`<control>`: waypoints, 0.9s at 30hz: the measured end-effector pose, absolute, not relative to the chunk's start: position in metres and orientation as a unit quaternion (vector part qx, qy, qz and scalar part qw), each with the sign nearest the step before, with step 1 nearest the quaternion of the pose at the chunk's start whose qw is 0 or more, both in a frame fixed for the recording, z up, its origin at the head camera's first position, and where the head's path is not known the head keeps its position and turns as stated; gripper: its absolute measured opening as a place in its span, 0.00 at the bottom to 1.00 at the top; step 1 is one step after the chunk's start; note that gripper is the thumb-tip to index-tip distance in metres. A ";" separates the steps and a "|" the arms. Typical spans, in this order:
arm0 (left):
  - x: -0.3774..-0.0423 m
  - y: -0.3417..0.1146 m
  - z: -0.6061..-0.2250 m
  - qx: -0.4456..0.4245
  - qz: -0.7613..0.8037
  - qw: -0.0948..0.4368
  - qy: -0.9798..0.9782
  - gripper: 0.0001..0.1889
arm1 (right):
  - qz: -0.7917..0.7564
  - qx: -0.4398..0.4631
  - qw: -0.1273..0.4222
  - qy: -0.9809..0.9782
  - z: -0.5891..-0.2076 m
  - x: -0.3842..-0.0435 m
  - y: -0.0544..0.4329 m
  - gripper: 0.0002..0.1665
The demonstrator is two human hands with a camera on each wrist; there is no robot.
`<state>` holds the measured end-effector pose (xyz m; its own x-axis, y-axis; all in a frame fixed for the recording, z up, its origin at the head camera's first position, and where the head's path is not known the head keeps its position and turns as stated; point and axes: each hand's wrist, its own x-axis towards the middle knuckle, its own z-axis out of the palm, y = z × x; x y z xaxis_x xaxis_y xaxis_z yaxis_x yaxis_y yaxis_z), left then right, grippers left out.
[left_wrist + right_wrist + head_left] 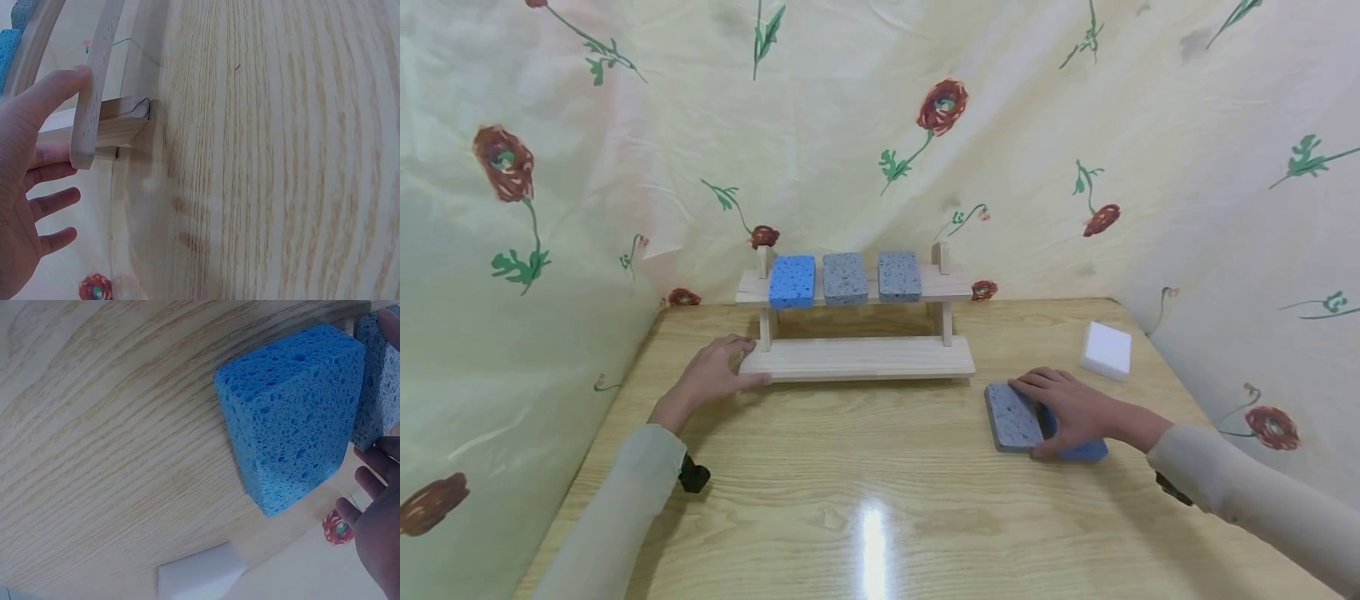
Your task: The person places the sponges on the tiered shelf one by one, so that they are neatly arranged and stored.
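Observation:
A two-tier wooden rack (857,358) stands at the back middle of the table. On its top shelf lie a blue sponge (792,281) and two grey speckled sponges (845,278) (899,276). My left hand (715,375) touches the left end of the lower shelf. The left wrist view shows that hand (25,187) with spread fingers and the thumb against the rack's board (94,81). My right hand (1067,408) lies flat over a grey sponge (1011,417) and a blue sponge (1086,452) side by side on the table. The right wrist view shows this blue sponge (294,406) close up, with the grey one (378,381) behind it and the right hand's fingers (375,519) beside them.
A white block-shaped sponge (1106,350) lies behind the right hand, near the table's right edge, and also shows in the right wrist view (200,575). Flowered cloth walls close in the wooden table (865,483) on the left, back and right.

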<state>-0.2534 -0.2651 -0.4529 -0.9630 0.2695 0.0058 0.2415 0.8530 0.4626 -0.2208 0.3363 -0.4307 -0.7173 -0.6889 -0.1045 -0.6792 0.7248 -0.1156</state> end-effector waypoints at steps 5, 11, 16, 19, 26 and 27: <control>-0.253 -0.264 -0.452 0.134 0.236 0.028 0.962 0.46 | -0.037 -0.361 0.075 0.929 -0.428 -0.221 0.332 0.64; -0.252 -0.264 -0.452 0.129 0.240 0.029 0.962 0.46 | -0.044 -0.358 0.075 0.930 -0.426 -0.221 0.330 0.63; -0.252 -0.264 -0.453 0.134 0.238 0.020 0.962 0.46 | -0.039 -0.357 0.069 0.931 -0.428 -0.224 0.332 0.63; -0.252 -0.264 -0.453 0.140 0.239 0.014 0.961 0.45 | -0.035 -0.355 0.065 0.932 -0.427 -0.225 0.333 0.63; -0.252 -0.264 -0.454 0.135 0.239 0.017 0.961 0.46 | -0.024 -0.365 0.043 0.930 -0.423 -0.227 0.336 0.62; -0.252 -0.264 -0.454 0.136 0.239 0.017 0.961 0.46 | -0.025 -0.366 0.041 0.929 -0.422 -0.227 0.336 0.62</control>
